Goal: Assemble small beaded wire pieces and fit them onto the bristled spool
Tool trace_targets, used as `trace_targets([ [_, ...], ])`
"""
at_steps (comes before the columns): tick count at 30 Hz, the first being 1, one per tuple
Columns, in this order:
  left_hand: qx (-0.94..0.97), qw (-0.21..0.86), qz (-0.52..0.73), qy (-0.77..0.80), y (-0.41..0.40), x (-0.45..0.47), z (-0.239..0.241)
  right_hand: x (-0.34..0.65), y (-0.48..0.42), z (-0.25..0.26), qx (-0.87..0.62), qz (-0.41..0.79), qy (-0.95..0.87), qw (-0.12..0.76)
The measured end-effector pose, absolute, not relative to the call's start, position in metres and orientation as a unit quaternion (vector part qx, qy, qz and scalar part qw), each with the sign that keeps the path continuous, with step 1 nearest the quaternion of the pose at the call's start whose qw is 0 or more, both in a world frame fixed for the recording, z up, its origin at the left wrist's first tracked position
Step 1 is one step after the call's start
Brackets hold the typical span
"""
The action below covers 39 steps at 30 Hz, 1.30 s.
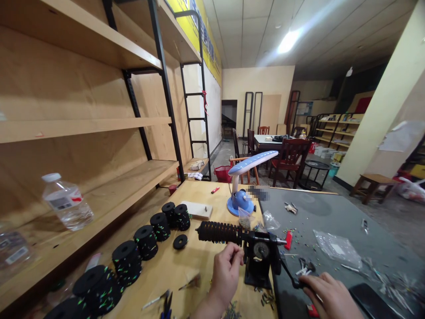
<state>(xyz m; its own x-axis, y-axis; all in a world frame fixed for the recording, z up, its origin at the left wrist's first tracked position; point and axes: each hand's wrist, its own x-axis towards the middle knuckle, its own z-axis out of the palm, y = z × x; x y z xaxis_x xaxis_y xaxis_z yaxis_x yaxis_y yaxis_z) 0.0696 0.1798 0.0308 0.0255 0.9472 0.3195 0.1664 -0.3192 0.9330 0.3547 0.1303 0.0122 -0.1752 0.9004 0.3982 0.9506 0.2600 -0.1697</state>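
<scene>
A black hand-cranked winder (257,254) stands at the middle of the table. Its shaft carries a row of black ribbed discs (219,232) pointing left. My left hand (226,270) is closed in a pinch just below the right end of that row; whatever lies between the fingertips is too small to make out. Fingers of my right hand (327,292) are wrapped round the crank handle (296,283) at the winder's right side. Stacks of black foam spools (145,241) with green and white specks line the left edge. One flat foam disc (180,241) lies apart from them.
Behind the winder stands a blue desk lamp (239,201), beside a white block (197,210). Small loose parts, plastic bags (337,248) and a dark phone (375,299) lie on the grey right side. Pliers (167,305) lie in front. Wooden shelves with a water bottle (68,204) flank the left.
</scene>
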Motion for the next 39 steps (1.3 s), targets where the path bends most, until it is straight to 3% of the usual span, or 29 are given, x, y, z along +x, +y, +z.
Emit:
trace_targets([
  [17, 0.622, 0.336, 0.534, 0.464, 0.181, 0.068, 0.038, 0.365, 0.141, 0.026, -0.590, -0.073, -0.758, 0.269],
  [35, 0.611, 0.398, 0.518, 0.447, 0.181, 0.065, 0.038, 0.364, 0.143, 0.033, -0.579, -0.084, -0.760, 0.283],
  [39, 0.612, 0.417, 0.511, 0.437, 0.182, 0.063, 0.040, 0.345, 0.132, 0.047, -0.549, -0.102, -0.764, 0.323],
])
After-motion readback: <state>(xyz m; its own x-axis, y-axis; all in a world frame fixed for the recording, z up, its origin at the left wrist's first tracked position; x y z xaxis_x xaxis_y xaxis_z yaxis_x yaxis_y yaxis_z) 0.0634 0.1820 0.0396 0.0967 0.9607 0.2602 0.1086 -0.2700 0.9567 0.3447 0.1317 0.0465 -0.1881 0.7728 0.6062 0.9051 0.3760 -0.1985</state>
